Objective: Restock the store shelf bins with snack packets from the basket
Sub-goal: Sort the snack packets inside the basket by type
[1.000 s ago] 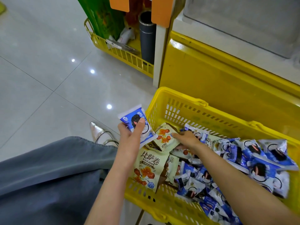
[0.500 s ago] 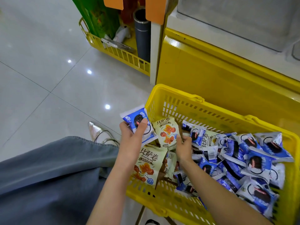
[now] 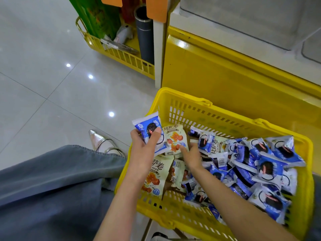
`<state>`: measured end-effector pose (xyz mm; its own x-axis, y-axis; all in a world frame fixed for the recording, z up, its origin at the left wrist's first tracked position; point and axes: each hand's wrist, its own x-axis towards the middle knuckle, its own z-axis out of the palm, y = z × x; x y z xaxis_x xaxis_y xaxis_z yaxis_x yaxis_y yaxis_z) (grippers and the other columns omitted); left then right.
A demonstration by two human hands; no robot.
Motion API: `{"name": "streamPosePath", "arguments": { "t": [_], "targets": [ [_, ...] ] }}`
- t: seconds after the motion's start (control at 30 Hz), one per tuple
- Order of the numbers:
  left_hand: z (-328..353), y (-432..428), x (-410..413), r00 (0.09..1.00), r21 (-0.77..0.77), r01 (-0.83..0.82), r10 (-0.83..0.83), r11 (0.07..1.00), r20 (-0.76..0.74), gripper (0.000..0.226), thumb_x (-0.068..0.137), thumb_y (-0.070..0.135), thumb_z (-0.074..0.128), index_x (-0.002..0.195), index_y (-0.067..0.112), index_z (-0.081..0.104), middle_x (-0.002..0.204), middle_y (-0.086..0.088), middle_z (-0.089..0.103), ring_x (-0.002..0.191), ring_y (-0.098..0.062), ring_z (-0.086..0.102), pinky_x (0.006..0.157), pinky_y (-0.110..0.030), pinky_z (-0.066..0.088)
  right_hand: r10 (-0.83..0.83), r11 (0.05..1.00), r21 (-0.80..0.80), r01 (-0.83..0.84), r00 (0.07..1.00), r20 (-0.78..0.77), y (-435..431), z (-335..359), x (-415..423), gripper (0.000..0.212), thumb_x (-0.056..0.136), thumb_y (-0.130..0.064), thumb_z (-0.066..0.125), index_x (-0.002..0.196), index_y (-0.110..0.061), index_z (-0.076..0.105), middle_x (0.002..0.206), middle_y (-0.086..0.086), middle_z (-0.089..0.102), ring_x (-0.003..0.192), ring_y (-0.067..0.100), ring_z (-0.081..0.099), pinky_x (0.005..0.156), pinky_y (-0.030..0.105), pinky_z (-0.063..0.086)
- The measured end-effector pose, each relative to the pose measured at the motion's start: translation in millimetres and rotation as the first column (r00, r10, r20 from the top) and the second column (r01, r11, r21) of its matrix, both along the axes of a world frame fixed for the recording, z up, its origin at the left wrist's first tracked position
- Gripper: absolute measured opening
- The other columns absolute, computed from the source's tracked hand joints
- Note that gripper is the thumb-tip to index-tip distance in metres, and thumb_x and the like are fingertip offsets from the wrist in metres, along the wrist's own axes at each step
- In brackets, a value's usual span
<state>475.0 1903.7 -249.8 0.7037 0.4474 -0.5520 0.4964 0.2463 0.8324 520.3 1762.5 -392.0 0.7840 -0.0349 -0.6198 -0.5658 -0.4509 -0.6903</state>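
A yellow plastic basket [image 3: 224,119] holds several blue-and-white snack packets [image 3: 267,167] and cream packets with orange pictures [image 3: 156,176]. My left hand [image 3: 142,150] grips a blue-and-white packet [image 3: 149,129] over the basket's left rim, thumb pressed on its front. My right hand [image 3: 191,153] is inside the basket and holds a cream packet [image 3: 175,138] tilted up right beside the blue one; its fingers are partly hidden behind the packet. The shelf bins [image 3: 251,20] are clear plastic, above the yellow cabinet.
A yellow cabinet front [image 3: 225,75] stands right behind the basket. A second yellow basket [image 3: 121,54] at the back left holds a green bag and a dark tube. Grey tiled floor lies to the left. My grey trouser leg [image 3: 52,185] and a silver shoe [image 3: 102,141] are at the lower left.
My right hand has lifted the cream packet off the pile and brought it left, up against the blue packet. My left hand has kept its hold and barely moved.
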Motion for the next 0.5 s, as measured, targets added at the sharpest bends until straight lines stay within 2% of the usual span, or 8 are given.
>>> {"name": "streamPosePath", "arguments": {
  "t": [0.1, 0.2, 0.27, 0.3, 0.37, 0.43, 0.5],
  "targets": [
    [-2.2, 0.4, -3.1, 0.999, 0.0, 0.035, -0.035, 0.999, -0.005, 0.02, 0.086, 0.031, 0.061, 0.1, 0.028, 0.047, 0.097, 0.007, 0.065, 0.08, -0.002, 0.066, 0.061, -0.013, 0.049, 0.054, 0.995, -0.079, -0.064, 0.991, -0.121, -3.4, -9.6, 12.6, 0.043, 0.093, -0.022, 0.056, 0.126, 0.002, 0.042, 0.124, 0.017, 0.057, 0.113, 0.031, 0.055, 0.088, 0.035, 0.044],
    [-5.3, -2.0, -3.3, 0.994, 0.005, 0.109, -0.109, 0.994, 0.004, 0.024, 0.083, 0.029, 0.065, 0.099, 0.028, 0.047, 0.09, 0.012, 0.063, 0.067, 0.01, 0.063, 0.05, -0.004, 0.043, 0.281, 0.93, -0.206, -0.303, 0.951, -0.132, -7.0, -3.6, 18.4, 0.043, 0.092, -0.029, 0.057, 0.123, -0.001, 0.045, 0.124, 0.018, 0.057, 0.114, 0.032, 0.054, 0.092, 0.041, 0.047],
    [-8.0, -5.7, -4.2, 0.981, 0.026, 0.193, -0.193, 0.981, -0.018, 0.03, 0.082, 0.029, 0.067, 0.102, 0.024, 0.046, 0.086, 0.016, 0.06, 0.063, 0.016, 0.06, 0.047, -0.002, 0.041, 0.387, 0.873, -0.31, -0.377, 0.921, -0.029, -10.7, 9.7, 18.8, 0.05, 0.092, -0.033, 0.057, 0.13, -0.003, 0.043, 0.131, 0.015, 0.051, 0.12, 0.031, 0.048, 0.098, 0.043, 0.043],
    [-9.7, -7.9, -4.9, 0.97, 0.04, 0.242, -0.241, 0.969, -0.032, 0.03, 0.081, 0.029, 0.069, 0.099, 0.027, 0.045, 0.085, 0.019, 0.06, 0.063, 0.017, 0.058, 0.046, -0.002, 0.04, 0.376, 0.894, -0.287, -0.344, 0.924, 0.065, -13.5, 20.6, 19.0, 0.05, 0.093, -0.034, 0.054, 0.132, -0.004, 0.041, 0.132, 0.014, 0.049, 0.119, 0.027, 0.049, 0.097, 0.04, 0.045],
    [-15.5, -13.5, -6.9, 0.938, 0.063, 0.346, -0.343, 0.936, -0.053, 0.031, 0.079, 0.031, 0.071, 0.093, 0.033, 0.043, 0.086, 0.023, 0.059, 0.065, 0.019, 0.058, 0.049, -0.001, 0.041, 0.268, 0.963, -0.027, -0.268, 0.946, 0.18, -21.5, 51.1, 18.6, 0.039, 0.097, -0.035, 0.043, 0.127, -0.009, 0.046, 0.122, 0.01, 0.057, 0.099, 0.012, 0.059, 0.08, 0.025, 0.052],
    [-18.9, -20.6, -9.1, 0.9, 0.073, 0.433, -0.427, 0.899, -0.085, 0.034, 0.078, 0.034, 0.072, 0.092, 0.035, 0.041, 0.089, 0.023, 0.059, 0.069, 0.019, 0.057, 0.052, -0.003, 0.042, 0.3, 0.907, 0.268, -0.324, 0.946, 0.126, -29.0, 85.2, 15.7, 0.034, 0.099, -0.037, 0.032, 0.116, -0.018, 0.054, 0.1, -0.003, 0.062, 0.076, -0.002, 0.062, 0.063, 0.012, 0.049],
    [-20.7, -31.0, -12.3, 0.861, 0.088, 0.507, -0.501, 0.857, -0.084, 0.041, 0.076, 0.033, 0.073, 0.099, 0.035, 0.04, 0.094, 0.022, 0.058, 0.072, 0.02, 0.056, 0.054, -0.003, 0.041, 0.442, 0.814, 0.376, -0.443, 0.892, 0.096, -35.0, 110.3, 9.0, 0.027, 0.098, -0.034, 0.035, 0.112, -0.024, 0.055, 0.096, -0.012, 0.059, 0.075, -0.01, 0.062, 0.063, 0.01, 0.049]
  ]
}}
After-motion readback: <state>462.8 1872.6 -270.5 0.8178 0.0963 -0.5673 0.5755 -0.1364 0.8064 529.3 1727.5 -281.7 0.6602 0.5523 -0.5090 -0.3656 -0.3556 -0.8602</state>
